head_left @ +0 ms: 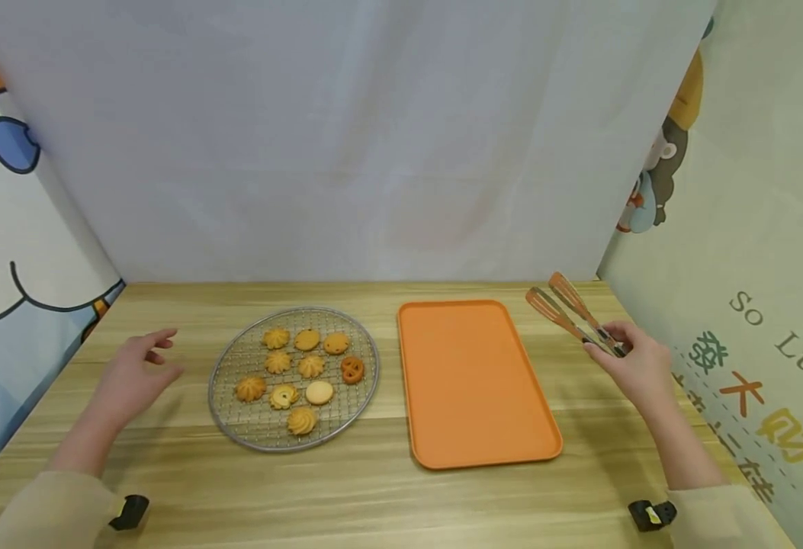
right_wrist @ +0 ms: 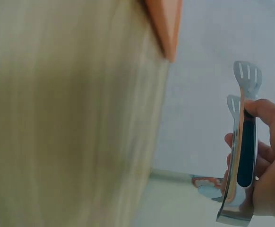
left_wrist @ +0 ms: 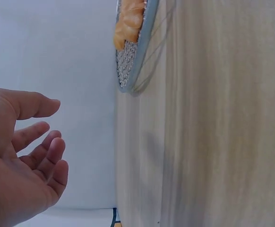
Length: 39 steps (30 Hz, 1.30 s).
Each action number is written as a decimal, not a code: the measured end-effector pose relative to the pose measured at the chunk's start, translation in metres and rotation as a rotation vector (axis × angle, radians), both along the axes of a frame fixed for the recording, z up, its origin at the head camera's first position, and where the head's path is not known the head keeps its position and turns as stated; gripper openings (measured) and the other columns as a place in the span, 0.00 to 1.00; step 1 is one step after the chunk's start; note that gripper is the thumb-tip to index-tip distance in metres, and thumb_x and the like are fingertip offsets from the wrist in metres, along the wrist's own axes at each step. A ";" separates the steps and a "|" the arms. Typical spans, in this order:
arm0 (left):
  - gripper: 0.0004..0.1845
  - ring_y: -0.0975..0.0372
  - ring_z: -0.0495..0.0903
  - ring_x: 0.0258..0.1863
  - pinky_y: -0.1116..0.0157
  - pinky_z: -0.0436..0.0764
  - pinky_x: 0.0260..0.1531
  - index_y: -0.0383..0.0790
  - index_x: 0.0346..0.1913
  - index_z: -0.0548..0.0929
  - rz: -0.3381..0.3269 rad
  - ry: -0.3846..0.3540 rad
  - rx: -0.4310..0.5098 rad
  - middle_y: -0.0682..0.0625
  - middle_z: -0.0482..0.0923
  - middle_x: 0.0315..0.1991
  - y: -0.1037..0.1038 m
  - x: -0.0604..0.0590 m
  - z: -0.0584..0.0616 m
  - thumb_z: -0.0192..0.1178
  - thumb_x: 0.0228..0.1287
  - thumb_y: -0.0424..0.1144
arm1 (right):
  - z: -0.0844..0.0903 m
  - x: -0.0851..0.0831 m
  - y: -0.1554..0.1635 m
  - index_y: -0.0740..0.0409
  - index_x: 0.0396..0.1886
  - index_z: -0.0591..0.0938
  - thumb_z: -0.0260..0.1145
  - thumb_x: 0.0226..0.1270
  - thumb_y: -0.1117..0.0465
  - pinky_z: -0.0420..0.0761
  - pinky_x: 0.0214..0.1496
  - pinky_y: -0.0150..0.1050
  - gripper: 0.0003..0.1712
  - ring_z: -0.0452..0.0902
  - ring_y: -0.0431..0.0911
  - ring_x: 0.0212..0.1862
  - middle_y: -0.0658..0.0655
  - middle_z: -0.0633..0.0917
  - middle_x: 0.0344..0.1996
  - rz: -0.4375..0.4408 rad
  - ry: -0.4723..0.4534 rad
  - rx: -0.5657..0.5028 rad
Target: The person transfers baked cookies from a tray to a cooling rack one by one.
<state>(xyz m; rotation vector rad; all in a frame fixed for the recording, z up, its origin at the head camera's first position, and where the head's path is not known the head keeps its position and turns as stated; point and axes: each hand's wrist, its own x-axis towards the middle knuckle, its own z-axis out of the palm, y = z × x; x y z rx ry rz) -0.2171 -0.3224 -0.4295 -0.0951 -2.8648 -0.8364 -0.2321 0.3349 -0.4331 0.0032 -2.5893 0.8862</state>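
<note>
Wooden table (head_left: 374, 496): round wire rack (head_left: 236, 366) left, orange tray (head_left: 473, 381) right.

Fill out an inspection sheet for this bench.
Surface: wooden table, bare grain.
Job's things: tongs in the right hand; nine cookies on a round wire rack; orange tray holding nothing.
Clutter: nothing seen.
Hands: right grips the tongs; left hand open beside the rack, apart from it.
Cables: nothing seen.
Surroundings: white backdrop, cartoon-printed side panels.
</note>
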 end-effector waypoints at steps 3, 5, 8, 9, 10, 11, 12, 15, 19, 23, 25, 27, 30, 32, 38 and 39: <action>0.31 0.43 0.70 0.45 0.51 0.71 0.35 0.26 0.65 0.64 0.014 0.049 -0.012 0.31 0.67 0.53 0.002 0.003 -0.002 0.60 0.61 0.33 | -0.009 -0.002 0.008 0.70 0.53 0.75 0.67 0.62 0.51 0.74 0.45 0.57 0.29 0.75 0.65 0.46 0.74 0.79 0.47 -0.038 -0.057 -0.005; 0.31 0.43 0.70 0.45 0.49 0.71 0.35 0.27 0.65 0.64 0.021 0.074 -0.017 0.31 0.67 0.52 0.004 0.004 -0.004 0.61 0.60 0.32 | -0.015 -0.004 0.013 0.71 0.53 0.74 0.67 0.62 0.51 0.74 0.42 0.56 0.30 0.75 0.64 0.45 0.75 0.79 0.47 -0.064 -0.089 0.001; 0.30 0.43 0.70 0.44 0.48 0.70 0.36 0.26 0.64 0.66 0.025 0.101 -0.024 0.31 0.68 0.51 0.004 0.005 -0.007 0.61 0.59 0.31 | -0.023 -0.009 0.019 0.73 0.54 0.73 0.67 0.62 0.53 0.73 0.40 0.54 0.31 0.75 0.65 0.44 0.76 0.79 0.47 -0.099 -0.141 0.005; 0.29 0.43 0.70 0.44 0.48 0.70 0.36 0.26 0.63 0.66 0.025 0.108 -0.027 0.30 0.68 0.50 0.004 0.005 -0.008 0.61 0.59 0.31 | -0.024 -0.011 0.021 0.74 0.55 0.72 0.66 0.62 0.53 0.73 0.40 0.54 0.32 0.75 0.65 0.44 0.76 0.78 0.47 -0.107 -0.166 0.015; 0.29 0.43 0.70 0.43 0.47 0.70 0.37 0.25 0.63 0.67 0.023 0.114 -0.031 0.30 0.69 0.50 0.004 0.005 -0.009 0.61 0.59 0.30 | -0.026 -0.013 0.023 0.75 0.57 0.71 0.66 0.62 0.53 0.72 0.41 0.55 0.33 0.75 0.66 0.44 0.77 0.78 0.47 -0.113 -0.197 0.025; 0.29 0.43 0.70 0.43 0.47 0.70 0.37 0.25 0.62 0.67 0.020 0.119 -0.035 0.30 0.69 0.49 0.003 0.005 -0.010 0.61 0.58 0.30 | -0.028 -0.015 0.024 0.76 0.57 0.70 0.65 0.63 0.53 0.73 0.42 0.56 0.34 0.75 0.67 0.45 0.77 0.78 0.47 -0.118 -0.227 0.037; 0.29 0.43 0.70 0.43 0.47 0.70 0.37 0.25 0.62 0.68 0.017 0.123 -0.037 0.30 0.69 0.49 0.003 0.005 -0.011 0.61 0.58 0.30 | -0.030 -0.017 0.026 0.77 0.58 0.70 0.65 0.63 0.53 0.73 0.43 0.56 0.34 0.74 0.67 0.46 0.78 0.77 0.48 -0.119 -0.260 0.045; 0.28 0.42 0.71 0.43 0.46 0.70 0.37 0.24 0.61 0.68 0.009 0.132 -0.040 0.30 0.69 0.48 0.002 0.005 -0.013 0.62 0.57 0.29 | -0.033 -0.021 0.031 0.80 0.57 0.69 0.62 0.65 0.52 0.70 0.47 0.60 0.36 0.72 0.69 0.48 0.78 0.76 0.49 -0.107 -0.330 0.082; 0.28 0.42 0.71 0.43 0.46 0.71 0.37 0.25 0.61 0.68 0.011 0.130 -0.037 0.31 0.69 0.49 0.001 0.005 -0.015 0.61 0.58 0.30 | -0.038 -0.025 0.034 0.81 0.55 0.71 0.61 0.65 0.54 0.71 0.43 0.57 0.33 0.74 0.67 0.43 0.78 0.77 0.45 -0.097 -0.352 0.099; 0.28 0.41 0.71 0.43 0.45 0.71 0.37 0.25 0.62 0.68 0.016 0.120 -0.036 0.30 0.69 0.49 0.001 0.006 -0.015 0.61 0.58 0.30 | -0.041 -0.029 0.037 0.81 0.54 0.70 0.62 0.64 0.55 0.75 0.35 0.51 0.32 0.76 0.63 0.38 0.78 0.77 0.42 -0.093 -0.368 0.099; 0.28 0.41 0.71 0.43 0.45 0.71 0.37 0.25 0.62 0.68 0.016 0.117 -0.039 0.30 0.69 0.49 0.001 0.006 -0.014 0.61 0.58 0.29 | -0.044 -0.032 0.037 0.81 0.53 0.69 0.61 0.64 0.55 0.76 0.34 0.50 0.32 0.75 0.62 0.38 0.78 0.76 0.42 -0.083 -0.381 0.092; 0.29 0.41 0.71 0.43 0.45 0.71 0.36 0.25 0.61 0.68 0.015 0.120 -0.043 0.30 0.69 0.49 0.001 0.007 -0.014 0.62 0.57 0.29 | -0.046 -0.035 0.037 0.82 0.53 0.68 0.61 0.65 0.55 0.75 0.34 0.49 0.32 0.74 0.63 0.38 0.78 0.75 0.42 -0.072 -0.397 0.076; 0.28 0.41 0.71 0.43 0.45 0.71 0.37 0.25 0.61 0.68 0.014 0.119 -0.040 0.30 0.69 0.49 0.002 0.007 -0.013 0.61 0.57 0.29 | -0.048 -0.038 0.036 0.82 0.54 0.67 0.61 0.65 0.55 0.76 0.34 0.49 0.33 0.74 0.62 0.38 0.78 0.75 0.42 -0.064 -0.420 0.060; 0.28 0.41 0.71 0.44 0.45 0.71 0.37 0.25 0.62 0.68 0.014 0.117 -0.037 0.30 0.69 0.49 0.003 0.006 -0.013 0.61 0.58 0.29 | -0.048 -0.039 0.035 0.82 0.55 0.66 0.61 0.65 0.55 0.75 0.34 0.48 0.34 0.73 0.61 0.38 0.77 0.74 0.41 -0.063 -0.439 0.049; 0.29 0.41 0.70 0.44 0.45 0.70 0.37 0.25 0.62 0.67 0.017 0.116 -0.029 0.30 0.69 0.50 0.002 0.005 -0.014 0.62 0.58 0.29 | -0.048 -0.039 0.033 0.83 0.56 0.65 0.61 0.65 0.52 0.76 0.37 0.50 0.37 0.73 0.62 0.40 0.79 0.73 0.44 -0.050 -0.471 0.036; 0.29 0.41 0.70 0.44 0.45 0.70 0.37 0.25 0.62 0.67 0.017 0.116 -0.028 0.30 0.69 0.50 0.002 0.005 -0.013 0.62 0.58 0.29 | -0.048 -0.039 0.034 0.83 0.56 0.64 0.61 0.65 0.52 0.76 0.37 0.50 0.37 0.73 0.63 0.40 0.79 0.73 0.44 -0.047 -0.474 0.033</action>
